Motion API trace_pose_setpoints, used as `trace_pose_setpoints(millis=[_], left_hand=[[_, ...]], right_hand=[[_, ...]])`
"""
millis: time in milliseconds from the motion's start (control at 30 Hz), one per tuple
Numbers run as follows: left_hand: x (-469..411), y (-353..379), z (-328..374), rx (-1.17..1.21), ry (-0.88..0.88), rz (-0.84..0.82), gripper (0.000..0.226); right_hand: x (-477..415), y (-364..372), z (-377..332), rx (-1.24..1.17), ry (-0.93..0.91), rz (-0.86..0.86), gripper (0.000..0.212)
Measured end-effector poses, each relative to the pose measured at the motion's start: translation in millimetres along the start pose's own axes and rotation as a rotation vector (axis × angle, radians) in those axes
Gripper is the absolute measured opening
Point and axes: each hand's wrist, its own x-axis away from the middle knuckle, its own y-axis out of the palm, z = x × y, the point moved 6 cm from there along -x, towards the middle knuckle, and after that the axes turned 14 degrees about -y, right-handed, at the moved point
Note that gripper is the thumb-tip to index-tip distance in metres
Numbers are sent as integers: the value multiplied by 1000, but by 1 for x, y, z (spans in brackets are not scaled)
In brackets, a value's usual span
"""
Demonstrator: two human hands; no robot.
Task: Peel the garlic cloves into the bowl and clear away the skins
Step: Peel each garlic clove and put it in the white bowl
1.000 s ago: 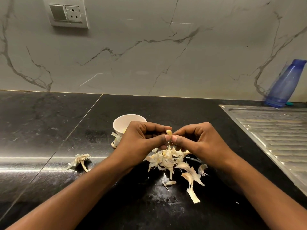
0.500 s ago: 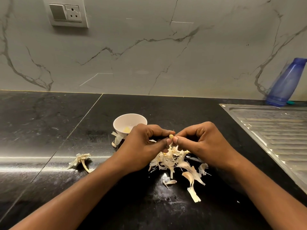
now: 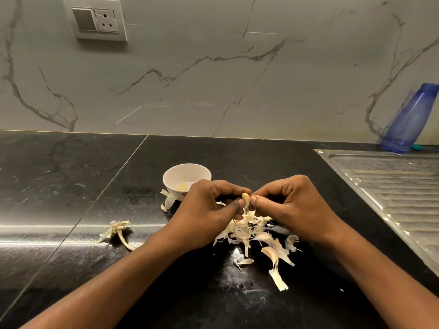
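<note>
Left hand (image 3: pixel 209 210): fingers curled, thumb and forefinger pinching a pale yellow garlic clove (image 3: pixel 246 199) from its left side. Right hand (image 3: pixel 292 207): curled likewise, pinching the same clove from the right. Clove held just above a heap of papery cream garlic skins (image 3: pixel 249 230) lying on the glossy black stone bench (image 3: pixel 59 174). Small white ceramic bowl (image 3: pixel 180 174): just behind the left hand, one peeled yellowish clove (image 3: pixel 182 186) inside, a scrap of skin (image 3: pixel 169 200) against its near side. Dried garlic stem with husk (image 3: pixel 117 230): on the bench, apart to the left. Ribbed steel drainboard (image 3: pixel 392 186): right edge. Translucent blue plastic bottle (image 3: pixel 408 119): far right, at the wall.
</note>
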Motion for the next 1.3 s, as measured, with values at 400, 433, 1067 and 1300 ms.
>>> trace_pose_setpoints(millis=[400,433,1067,1300], left_hand=[[1,1,1,-24,-8,-3,23],[1,1,2,-20,-10,-1,23],[5,2,5,252,-167,-11,19],[3,-2,2,474,-268,-52,17]], right_hand=[[1,3,-1,-12,3,-12,10],[1,3,-1,-17,1,-9,10],[0,1,-10,122,-110,81,11],[0,-3,-7,62,-46,130,10]])
